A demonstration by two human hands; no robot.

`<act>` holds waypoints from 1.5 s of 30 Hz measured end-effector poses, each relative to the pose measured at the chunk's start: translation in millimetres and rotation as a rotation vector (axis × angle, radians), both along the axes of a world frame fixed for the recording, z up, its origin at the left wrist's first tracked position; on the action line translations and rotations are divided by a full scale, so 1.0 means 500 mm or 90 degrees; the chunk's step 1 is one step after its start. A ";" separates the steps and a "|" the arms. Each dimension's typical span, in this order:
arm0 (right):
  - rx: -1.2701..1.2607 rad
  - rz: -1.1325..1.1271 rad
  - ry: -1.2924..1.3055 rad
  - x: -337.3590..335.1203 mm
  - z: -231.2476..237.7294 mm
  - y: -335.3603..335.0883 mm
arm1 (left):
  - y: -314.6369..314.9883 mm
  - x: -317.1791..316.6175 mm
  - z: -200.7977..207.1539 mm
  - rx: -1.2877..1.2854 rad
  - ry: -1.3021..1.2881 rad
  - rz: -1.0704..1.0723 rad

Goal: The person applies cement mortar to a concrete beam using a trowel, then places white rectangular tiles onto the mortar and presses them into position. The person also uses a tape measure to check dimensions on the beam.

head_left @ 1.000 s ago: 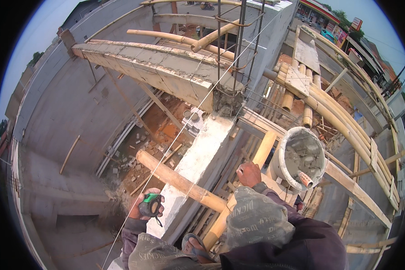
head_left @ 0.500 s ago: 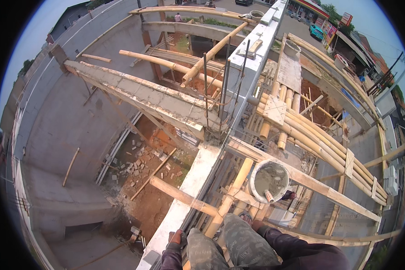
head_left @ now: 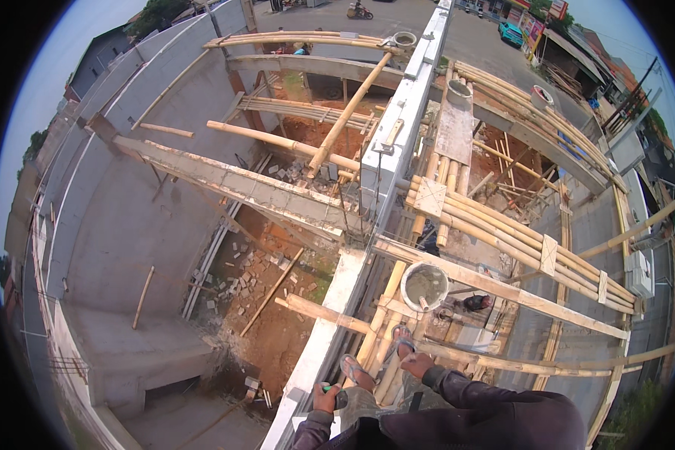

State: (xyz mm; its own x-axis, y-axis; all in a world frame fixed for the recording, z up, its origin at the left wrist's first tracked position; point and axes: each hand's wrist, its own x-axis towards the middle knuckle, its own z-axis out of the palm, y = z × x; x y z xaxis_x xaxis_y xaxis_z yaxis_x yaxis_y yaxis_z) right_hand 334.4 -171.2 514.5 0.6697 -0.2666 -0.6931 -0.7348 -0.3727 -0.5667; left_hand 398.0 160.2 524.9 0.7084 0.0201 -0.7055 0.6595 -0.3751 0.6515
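Note:
My left hand (head_left: pixel 325 397) is closed beside the top of the white block wall (head_left: pixel 315 351). Something small and green shows in its grip, too small to name. My right hand (head_left: pixel 416 364) is held low in front of me, its fingers curled; whatever it may hold is hidden. Between the hands, my sandalled feet (head_left: pixel 358 373) stand on bamboo poles (head_left: pixel 370 345). Just beyond them sits a round bucket (head_left: pixel 404 289) of grey wet mortar, with a short handle (head_left: pixel 423 304) sticking up from it.
A wooden plank (head_left: pixel 502 289) runs to the right past the bucket. Bundled bamboo poles (head_left: pixel 495 225) make scaffolding there. On the left the wall drops to rubble-strewn ground (head_left: pixel 259 277). A concrete beam (head_left: pixel 240 184) crosses ahead, and a hammer-like tool (head_left: pixel 391 135) lies on the wall.
My view has shifted, and both feet now show. The left hand has moved up and right in the picture, showing something green. My right hand now sits farther left, nearer the feet.

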 end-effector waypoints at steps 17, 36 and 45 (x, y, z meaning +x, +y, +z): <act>0.582 -0.295 -0.095 -0.038 0.328 -0.033 | -0.219 0.155 0.469 -0.175 -0.292 -0.668; 0.378 -0.695 0.163 -0.431 0.266 -0.089 | -0.086 0.368 0.246 0.108 -0.278 -0.608; 0.439 -0.753 0.042 -0.469 0.156 -0.256 | -0.079 0.376 0.114 0.196 -0.125 -0.619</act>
State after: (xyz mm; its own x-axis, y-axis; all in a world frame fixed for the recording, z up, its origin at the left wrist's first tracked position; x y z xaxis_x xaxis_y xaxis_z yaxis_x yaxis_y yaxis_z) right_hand 100.0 -299.4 592.5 0.2471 -0.2417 -0.9384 -0.4472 0.8307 -0.3317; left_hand 586.0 120.9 582.0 0.6170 -0.4612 -0.6376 -0.1235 -0.8570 0.5004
